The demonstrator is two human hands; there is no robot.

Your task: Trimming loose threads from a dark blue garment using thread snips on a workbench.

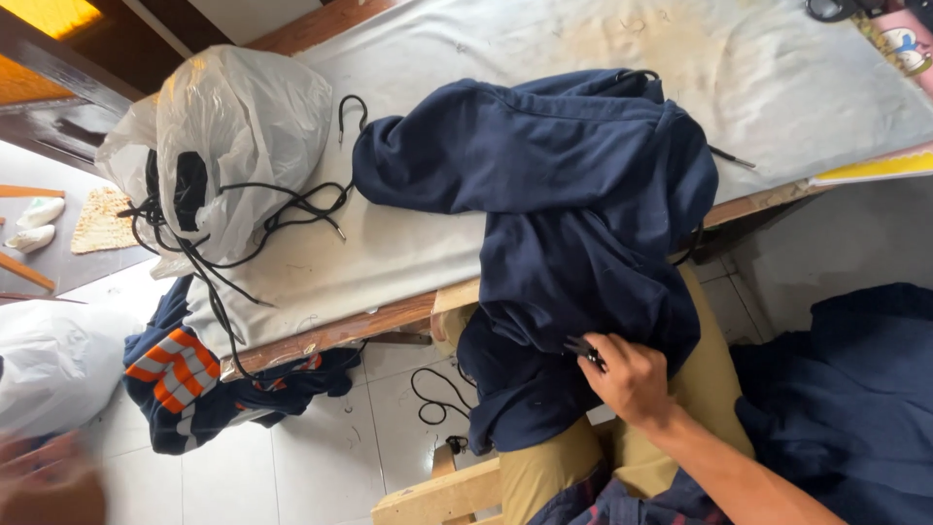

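Note:
A navy blue hooded sweatshirt (573, 214) lies across the edge of a cloth-covered table (428, 233) and hangs down onto my lap in khaki trousers (714, 374). My right hand (632, 377) rests on the hanging part of the sweatshirt, its fingers closed on a small black tool (584, 351) that looks like thread snips. My left hand (44, 481) is a blurred shape at the bottom left corner, away from the sweatshirt. Whether it holds anything is not visible.
A white plastic bag (243, 136) with several black drawcords (209, 258) spilling out sits on the table's left end. A navy and orange garment (185, 379) hangs below it. More navy fabric (846, 389) is piled at the right, and a wooden stool (442, 491) stands on the tiled floor.

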